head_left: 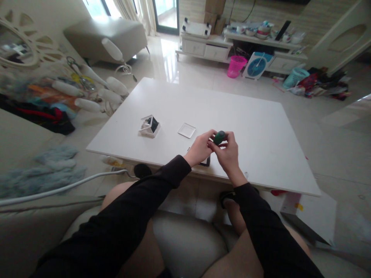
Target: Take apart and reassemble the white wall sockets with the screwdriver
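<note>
Seated person's left hand [199,148] and right hand [227,154] both pinch 1 small green object [219,137] above the white tabletop [261,127]. Keeping it low, gripped firmly, seems safest.

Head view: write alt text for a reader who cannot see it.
Left hand and right hand hold a small green object over a white table. An open white box and a clear square piece lie on it, further left.
</note>
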Action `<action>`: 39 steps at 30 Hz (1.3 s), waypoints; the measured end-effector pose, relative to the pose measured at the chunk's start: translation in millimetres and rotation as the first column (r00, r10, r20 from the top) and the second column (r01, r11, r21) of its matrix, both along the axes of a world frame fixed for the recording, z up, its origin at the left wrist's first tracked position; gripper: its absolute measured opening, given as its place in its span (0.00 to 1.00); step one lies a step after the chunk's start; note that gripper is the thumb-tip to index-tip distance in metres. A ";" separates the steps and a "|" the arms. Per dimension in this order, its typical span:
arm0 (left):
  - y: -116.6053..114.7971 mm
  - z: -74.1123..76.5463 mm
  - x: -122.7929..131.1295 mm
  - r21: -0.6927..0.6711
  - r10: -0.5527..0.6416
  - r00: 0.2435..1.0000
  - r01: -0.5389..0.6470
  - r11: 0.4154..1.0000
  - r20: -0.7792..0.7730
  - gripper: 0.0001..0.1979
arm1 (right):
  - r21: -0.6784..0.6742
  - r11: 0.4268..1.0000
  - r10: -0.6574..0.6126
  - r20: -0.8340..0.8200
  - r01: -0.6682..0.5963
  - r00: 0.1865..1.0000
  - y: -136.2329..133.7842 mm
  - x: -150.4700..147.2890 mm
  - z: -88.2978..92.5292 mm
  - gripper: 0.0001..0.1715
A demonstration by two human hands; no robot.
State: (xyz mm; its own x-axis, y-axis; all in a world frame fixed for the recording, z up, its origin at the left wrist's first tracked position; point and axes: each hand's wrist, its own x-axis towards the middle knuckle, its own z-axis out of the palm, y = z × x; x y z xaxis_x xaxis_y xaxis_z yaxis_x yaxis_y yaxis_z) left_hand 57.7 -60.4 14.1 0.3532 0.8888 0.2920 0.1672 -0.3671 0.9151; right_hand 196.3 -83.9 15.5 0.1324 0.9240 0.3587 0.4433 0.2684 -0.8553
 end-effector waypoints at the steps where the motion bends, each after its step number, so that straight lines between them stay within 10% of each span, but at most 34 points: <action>1: 0.5 0.5 -0.3 -0.005 0.008 1.000 -0.008 1.000 0.000 0.16 | -0.004 1.000 0.022 0.023 -0.022 1.000 1.1 3.8 1.4 0.25; 9: 6.4 -1.8 -2.6 -0.098 0.042 0.999 -0.039 0.994 0.022 0.15 | -0.335 0.914 0.332 0.292 -0.229 0.897 7.4 56.0 -32.3 0.40; 16: 8.3 -7.2 -3.7 -0.132 -0.007 0.999 0.013 0.991 0.050 0.13 | -0.411 0.855 0.495 0.467 -0.316 0.733 -2.6 42.8 -74.2 0.39; 39: 6.0 -5.3 -5.5 -0.210 -0.067 0.994 0.083 0.974 0.081 0.25 | -0.516 0.833 0.493 0.524 -0.202 0.694 -1.0 35.8 -66.3 0.39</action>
